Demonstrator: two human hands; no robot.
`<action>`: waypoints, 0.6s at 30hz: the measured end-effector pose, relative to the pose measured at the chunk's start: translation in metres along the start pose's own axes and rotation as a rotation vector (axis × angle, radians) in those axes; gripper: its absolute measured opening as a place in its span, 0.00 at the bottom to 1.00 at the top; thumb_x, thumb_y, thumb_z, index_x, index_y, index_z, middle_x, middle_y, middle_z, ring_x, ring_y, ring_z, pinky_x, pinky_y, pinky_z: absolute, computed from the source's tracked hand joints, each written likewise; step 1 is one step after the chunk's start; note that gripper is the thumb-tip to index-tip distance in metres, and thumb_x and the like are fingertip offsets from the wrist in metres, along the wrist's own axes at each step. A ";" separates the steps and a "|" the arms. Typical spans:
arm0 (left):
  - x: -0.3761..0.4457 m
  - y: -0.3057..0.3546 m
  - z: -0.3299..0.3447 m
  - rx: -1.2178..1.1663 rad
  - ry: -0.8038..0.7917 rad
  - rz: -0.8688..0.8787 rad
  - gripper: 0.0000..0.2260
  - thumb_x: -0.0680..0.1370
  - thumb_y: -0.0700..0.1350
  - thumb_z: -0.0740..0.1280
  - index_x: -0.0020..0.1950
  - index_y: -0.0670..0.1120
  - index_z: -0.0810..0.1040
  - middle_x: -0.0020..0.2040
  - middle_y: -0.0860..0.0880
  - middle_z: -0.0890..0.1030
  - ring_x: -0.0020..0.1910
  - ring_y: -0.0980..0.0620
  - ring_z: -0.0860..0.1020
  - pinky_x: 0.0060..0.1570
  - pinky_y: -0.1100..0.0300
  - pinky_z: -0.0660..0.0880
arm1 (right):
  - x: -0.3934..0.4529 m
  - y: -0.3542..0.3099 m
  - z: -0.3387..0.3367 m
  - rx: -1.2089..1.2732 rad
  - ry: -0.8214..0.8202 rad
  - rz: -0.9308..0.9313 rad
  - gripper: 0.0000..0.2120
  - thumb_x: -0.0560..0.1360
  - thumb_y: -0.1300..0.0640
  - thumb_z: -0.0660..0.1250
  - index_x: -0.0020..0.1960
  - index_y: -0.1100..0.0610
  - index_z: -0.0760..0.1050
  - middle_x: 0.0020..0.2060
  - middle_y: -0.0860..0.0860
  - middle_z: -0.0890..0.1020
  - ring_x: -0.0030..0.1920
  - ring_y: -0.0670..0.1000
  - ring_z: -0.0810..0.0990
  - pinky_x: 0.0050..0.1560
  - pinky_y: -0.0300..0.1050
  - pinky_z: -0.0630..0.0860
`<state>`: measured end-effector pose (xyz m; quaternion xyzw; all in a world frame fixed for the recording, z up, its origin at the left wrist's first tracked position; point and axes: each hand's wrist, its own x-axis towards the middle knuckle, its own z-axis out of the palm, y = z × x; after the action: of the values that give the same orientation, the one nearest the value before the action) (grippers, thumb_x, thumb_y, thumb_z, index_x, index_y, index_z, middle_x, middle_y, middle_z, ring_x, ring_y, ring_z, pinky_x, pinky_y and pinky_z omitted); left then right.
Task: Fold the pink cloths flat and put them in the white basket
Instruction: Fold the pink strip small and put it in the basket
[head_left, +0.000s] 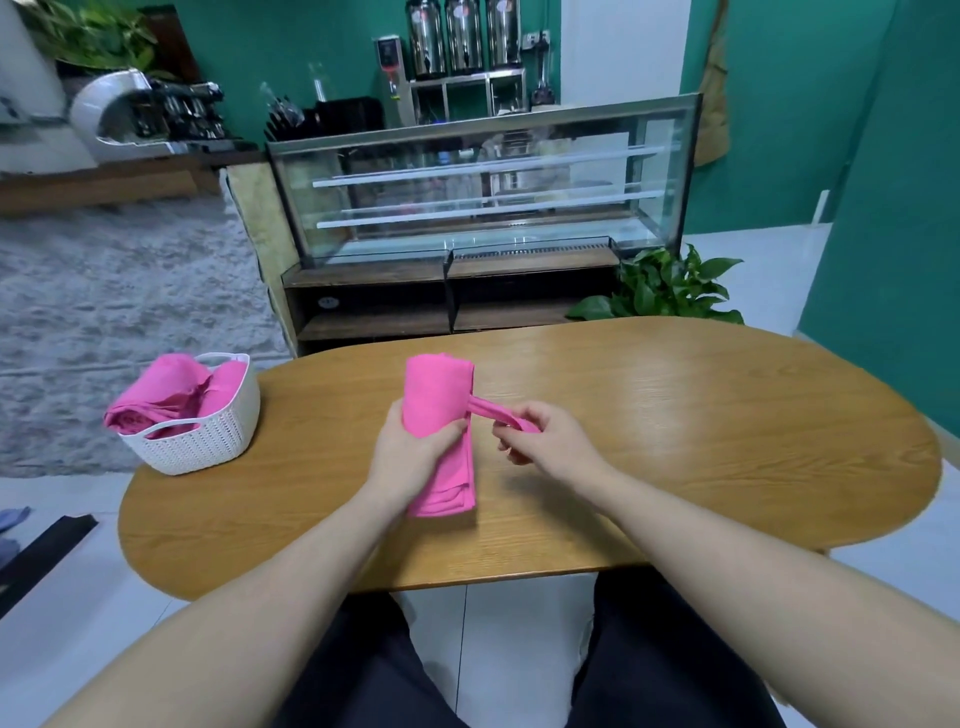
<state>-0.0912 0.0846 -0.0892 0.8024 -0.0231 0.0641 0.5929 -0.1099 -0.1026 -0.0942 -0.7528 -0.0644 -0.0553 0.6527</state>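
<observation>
A: What lies nearest?

B: Two bare forearms reach forward over the near edge of the oval wooden table. Between them lies the pink cloth, folded into a long narrow strip at the table's middle, its far end doubled over into a thicker pad.

A: And the hands?

B: The left hand curls over the strip's left edge, thumb pressing on top, holding it down. The right hand, just to the right, pinches a thin twisted tail of the same cloth between curled fingers, drawing it sideways off the strip.

A: Farther out?

B: At the table's far left edge stands the white basket, with more pink cloths heaped loosely inside, spilling above its rim. Beyond the table stand a glass display case and a green leafy plant.
</observation>
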 end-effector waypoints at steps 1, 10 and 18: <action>0.000 0.002 0.000 -0.010 -0.004 -0.004 0.32 0.64 0.58 0.77 0.63 0.50 0.69 0.54 0.47 0.80 0.50 0.47 0.81 0.51 0.47 0.80 | -0.001 -0.003 -0.002 0.013 0.020 0.007 0.04 0.78 0.61 0.69 0.48 0.53 0.80 0.33 0.51 0.82 0.32 0.48 0.77 0.37 0.39 0.77; -0.002 0.000 -0.002 -0.084 -0.065 -0.041 0.25 0.72 0.49 0.77 0.63 0.48 0.70 0.53 0.46 0.81 0.48 0.47 0.82 0.43 0.54 0.78 | -0.019 -0.018 -0.018 -0.037 -0.221 -0.049 0.16 0.84 0.58 0.56 0.65 0.41 0.74 0.41 0.54 0.82 0.34 0.50 0.76 0.39 0.40 0.74; -0.005 -0.003 -0.006 -0.115 -0.134 -0.050 0.30 0.68 0.49 0.80 0.65 0.50 0.69 0.54 0.47 0.81 0.50 0.48 0.82 0.45 0.54 0.79 | -0.018 -0.024 -0.026 0.054 -0.124 -0.059 0.19 0.84 0.62 0.53 0.65 0.47 0.76 0.39 0.52 0.83 0.32 0.50 0.75 0.34 0.43 0.72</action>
<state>-0.0963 0.0912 -0.0904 0.7698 -0.0465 -0.0059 0.6366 -0.1313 -0.1255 -0.0697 -0.7346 -0.1282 -0.0259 0.6658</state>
